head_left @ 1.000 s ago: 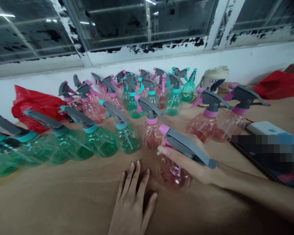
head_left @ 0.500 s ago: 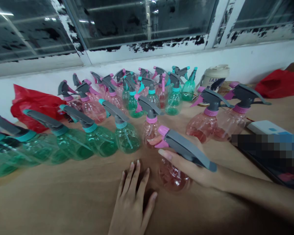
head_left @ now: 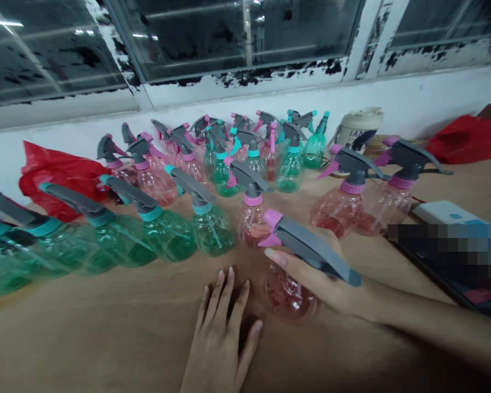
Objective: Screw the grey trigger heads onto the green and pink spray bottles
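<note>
My right hand (head_left: 311, 267) is wrapped around the neck of a pink spray bottle (head_left: 288, 295), just under its grey and pink trigger head. The bottle stands on the wooden table (head_left: 106, 333), its nozzle pointing away and to the left. Palm down on the tabletop, my left hand (head_left: 225, 333) lies flat with its fingers spread and nothing in it. Another pink spray bottle (head_left: 251, 213) stands right behind the held one. To its left, a green spray bottle (head_left: 213, 229) ends a row of several green ones.
More pink and green spray bottles crowd the back by the wall. Two pink spray bottles (head_left: 352, 202) stand at right, near a dark flat object (head_left: 433, 267) and a white box (head_left: 450, 213). Red plastic bags (head_left: 61, 180) and a white tub (head_left: 355, 131) lie farther back.
The fingertips of my right hand beside the trigger have shifted slightly. Otherwise both hands and the bottles stay where they were.
</note>
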A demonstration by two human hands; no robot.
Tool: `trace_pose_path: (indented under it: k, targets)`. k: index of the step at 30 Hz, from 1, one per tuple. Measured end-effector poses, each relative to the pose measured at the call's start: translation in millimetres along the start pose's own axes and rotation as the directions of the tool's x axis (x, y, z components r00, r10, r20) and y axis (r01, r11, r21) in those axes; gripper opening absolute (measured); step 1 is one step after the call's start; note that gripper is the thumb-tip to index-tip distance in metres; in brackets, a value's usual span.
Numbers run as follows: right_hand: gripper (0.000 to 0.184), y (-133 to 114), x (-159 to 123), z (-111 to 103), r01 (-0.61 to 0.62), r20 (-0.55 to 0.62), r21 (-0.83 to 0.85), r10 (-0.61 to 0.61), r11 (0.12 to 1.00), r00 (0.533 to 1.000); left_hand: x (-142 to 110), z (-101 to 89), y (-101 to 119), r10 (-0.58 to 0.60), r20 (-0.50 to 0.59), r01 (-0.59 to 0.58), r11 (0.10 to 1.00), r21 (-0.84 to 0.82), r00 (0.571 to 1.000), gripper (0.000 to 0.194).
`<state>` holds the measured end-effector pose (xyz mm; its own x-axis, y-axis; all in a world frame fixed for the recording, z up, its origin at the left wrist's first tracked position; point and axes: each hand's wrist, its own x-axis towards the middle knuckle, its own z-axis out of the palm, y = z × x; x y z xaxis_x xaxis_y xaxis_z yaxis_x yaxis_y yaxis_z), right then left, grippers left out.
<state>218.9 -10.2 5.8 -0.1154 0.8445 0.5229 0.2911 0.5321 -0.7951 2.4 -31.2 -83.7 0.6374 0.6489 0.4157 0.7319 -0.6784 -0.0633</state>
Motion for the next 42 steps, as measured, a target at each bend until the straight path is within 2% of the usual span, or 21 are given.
trace_pose_path:
  k: [11,14,16,26,30,33,36,39,42]
  targets:
    - [0.019,0.4,-1.6,0.0,-0.011,-0.018,-0.025,0.011,1.0,1.0,0.8,-0.9,1.1,0.015,-0.004,-0.014,0.999,0.04,1.0,0.047]
    - [0.013,1.2,-1.9,-0.1,-0.004,-0.009,-0.036,0.004,0.999,1.0,1.2,-1.3,1.1,0.021,-0.005,-0.021,0.999,0.039,1.0,0.046]
    - [0.006,2.4,-1.8,-0.3,0.004,0.009,-0.022,-0.004,1.0,1.0,1.0,-1.1,1.2,0.012,-0.009,-0.012,1.0,0.024,1.0,0.046]
    - [0.012,-2.2,2.7,-4.8,-0.015,0.112,0.007,0.014,1.0,0.994,1.6,-2.0,1.1,0.01,-0.002,-0.01,1.0,0.024,1.0,0.047]
    - [0.021,-4.4,6.3,-6.9,-0.013,0.122,0.005,0.012,1.0,0.992,1.3,-3.2,0.9,0.013,-0.014,-0.012,1.0,0.023,1.0,0.047]
    - [0.016,-4.2,8.0,-7.4,-0.022,0.156,0.023,0.018,0.999,0.988,0.7,-1.6,0.7,0.015,-0.016,-0.015,1.0,0.025,1.0,0.047]
    - [0.006,-1.5,7.3,-5.6,-0.013,0.106,0.036,0.01,0.999,0.994,0.2,0.8,1.0,0.002,-0.012,-0.002,1.0,0.016,1.0,0.046]
    - [0.012,3.2,4.9,-2.6,0.012,0.016,0.044,-0.013,0.999,1.0,0.5,1.5,1.6,-0.006,-0.002,0.006,1.0,0.009,1.0,0.047]
    - [0.011,6.8,2.7,-0.9,0.016,0.014,0.007,-0.016,1.0,1.0,1.3,0.6,1.8,0.014,-0.005,-0.014,1.0,0.018,1.0,0.048]
